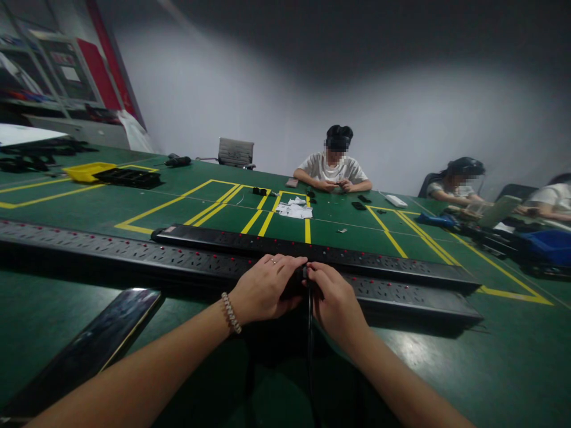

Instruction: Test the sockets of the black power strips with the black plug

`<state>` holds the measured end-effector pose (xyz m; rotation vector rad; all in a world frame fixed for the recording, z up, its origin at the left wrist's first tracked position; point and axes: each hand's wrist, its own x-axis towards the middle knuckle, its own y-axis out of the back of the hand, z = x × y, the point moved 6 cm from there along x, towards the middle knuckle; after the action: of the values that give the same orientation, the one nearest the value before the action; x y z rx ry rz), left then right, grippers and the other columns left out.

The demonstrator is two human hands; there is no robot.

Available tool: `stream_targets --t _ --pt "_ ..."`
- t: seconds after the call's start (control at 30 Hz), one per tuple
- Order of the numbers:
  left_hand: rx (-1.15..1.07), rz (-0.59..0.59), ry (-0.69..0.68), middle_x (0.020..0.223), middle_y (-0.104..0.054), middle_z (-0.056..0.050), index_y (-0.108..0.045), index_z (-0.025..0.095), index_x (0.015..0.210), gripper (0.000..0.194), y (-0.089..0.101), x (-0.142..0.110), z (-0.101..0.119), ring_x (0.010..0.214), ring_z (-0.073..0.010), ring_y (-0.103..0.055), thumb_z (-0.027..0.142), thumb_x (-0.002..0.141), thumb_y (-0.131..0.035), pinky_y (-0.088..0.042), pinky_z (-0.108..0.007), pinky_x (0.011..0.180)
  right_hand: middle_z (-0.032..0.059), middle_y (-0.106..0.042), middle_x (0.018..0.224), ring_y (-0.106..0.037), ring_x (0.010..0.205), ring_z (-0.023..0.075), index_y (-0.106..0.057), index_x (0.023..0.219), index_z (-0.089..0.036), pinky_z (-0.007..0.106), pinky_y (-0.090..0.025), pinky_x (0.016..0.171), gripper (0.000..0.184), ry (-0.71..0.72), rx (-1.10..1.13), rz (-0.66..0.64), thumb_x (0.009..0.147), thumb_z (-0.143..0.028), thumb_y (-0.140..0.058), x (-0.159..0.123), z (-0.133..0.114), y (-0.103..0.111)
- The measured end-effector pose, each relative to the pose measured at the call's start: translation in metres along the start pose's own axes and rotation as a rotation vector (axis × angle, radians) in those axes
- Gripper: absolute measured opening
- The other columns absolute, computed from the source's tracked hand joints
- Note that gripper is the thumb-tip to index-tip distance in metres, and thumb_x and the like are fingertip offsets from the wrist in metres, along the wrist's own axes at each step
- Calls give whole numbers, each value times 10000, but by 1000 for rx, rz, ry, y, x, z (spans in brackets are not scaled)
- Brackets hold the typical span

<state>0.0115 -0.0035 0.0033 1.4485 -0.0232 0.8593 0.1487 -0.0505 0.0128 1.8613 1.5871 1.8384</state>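
Both my hands meet in front of long black power strips. My left hand (pixel 267 289), with a beaded bracelet at the wrist, is closed round a dark piece that it mostly hides. The fingers of my right hand (pixel 335 295) pinch the top end of a black cable (pixel 310 342), which hangs down between my forearms. Just beyond my hands lies the rear power strip (pixel 250 242), dotted with red spots and slots. A longer front power strip (pixel 134 252) runs sideways behind my hands, partly covered by them.
A phone (pixel 89 348) lies at the left near my forearm. Farther back are a yellow tray (pixel 89 172), a black tray (pixel 129 178), white papers (pixel 294 208) and yellow tape lines on the green table. A co-worker (pixel 332 169) sits opposite; others sit at the right beside a blue bin (pixel 551 246).
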Motion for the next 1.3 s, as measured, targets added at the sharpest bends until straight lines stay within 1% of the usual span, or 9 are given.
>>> stream_targets --t 0.2,0.53,0.7,0.87,0.93,1.03,1.17,1.23,1.3 --pt "8 -12 17 1328 -613 -134 -364 182 1437 662 0 0 0 1153 -314 -594 350 865 -651 -475 -489 961 172 -677 1192 -672 1069 279 -627 1033 -175 461 -590 909 177 21 -48 -50 960 -90 -491 -1 -2 -1" --pt "-28 -28 17 1297 -642 -116 -382 198 1438 652 -1 0 0 1148 -307 -597 331 863 -661 -470 -486 960 186 -666 1223 -662 1080 282 -640 1070 -159 473 -588 916 209 27 -52 -58 954 -80 -486 -4 -2 -1" --pt "-16 -34 14 1327 -625 -116 -372 198 1444 658 -1 1 0 1170 -295 -589 316 863 -658 -463 -474 974 186 -658 1239 -649 1107 287 -638 1115 -151 483 -575 954 270 48 -76 -70 925 -43 -478 -4 -2 -2" --pt "-24 -50 31 1273 -651 -111 -365 205 1454 671 -1 1 -2 1145 -291 -603 320 864 -662 -464 -471 962 192 -656 1241 -648 1078 287 -641 1110 -141 473 -581 929 235 56 -81 -74 945 -70 -489 -4 -1 -3" --pt "-33 -50 41 1266 -654 -108 -371 208 1449 673 0 1 -2 1140 -290 -606 322 856 -668 -467 -466 956 183 -655 1239 -646 1083 284 -643 1097 -155 470 -581 926 236 43 -58 -63 941 -64 -491 -5 0 -4" --pt "-29 -53 50 1281 -648 -114 -398 202 1421 638 1 2 -2 1143 -293 -605 326 855 -664 -465 -467 958 171 -651 1231 -643 1106 276 -636 1109 -172 464 -582 933 260 17 -6 -10 928 -50 -494 -7 3 -6" --pt "-24 -56 55 1304 -638 -112 -412 203 1398 613 1 3 -1 1152 -288 -602 323 852 -662 -456 -463 968 162 -636 1248 -638 1117 264 -620 1151 -185 465 -584 935 295 24 21 40 936 -50 -470 -11 2 -7" --pt "-27 -59 58 1299 -641 -108 -414 206 1394 609 0 4 -1 1152 -286 -602 322 850 -664 -452 -461 970 162 -631 1256 -636 1122 265 -611 1177 -185 465 -587 932 322 43 13 54 934 -43 -455 -10 -1 -4" --pt "-33 -63 59 1289 -648 -103 -415 206 1389 609 0 4 -1 1151 -282 -603 318 845 -666 -450 -457 972 160 -618 1276 -625 1151 276 -604 1204 -198 476 -582 940 343 59 -3 100 930 -44 -467 -9 -3 3"
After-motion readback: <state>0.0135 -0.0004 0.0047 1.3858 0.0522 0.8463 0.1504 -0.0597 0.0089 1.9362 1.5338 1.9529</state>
